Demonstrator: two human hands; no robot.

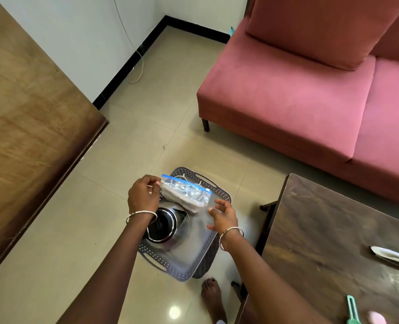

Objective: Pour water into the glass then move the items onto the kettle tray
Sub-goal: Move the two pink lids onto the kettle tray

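- Fingers of the left hand (143, 197) pinch the left end of a clear zip bag (184, 195) with a blue seal; the grip itself is mostly hidden behind the back of the hand.
- Right hand (223, 217) is spread and loose, holding nothing, just beside the bag's right corner.
- Bag contents are blurred, pale and unclear; whether the bag rests on the kettle tray (170, 270) or hangs over it cannot be told.
- Steel kettle (170, 228) stands on the tray's near left part, partly covered by the left wrist.
- Two small shiny tips (183, 176) show behind the bag, too hidden to identify.
- Tray's dark support is almost wholly concealed.
- Bare foot (211, 298) stands on the floor beside it.
- Dark wooden surface (322, 230) at right carries a white item (390, 253), a green tool (352, 312) and something pink (377, 318), all cut off by the frame edge.
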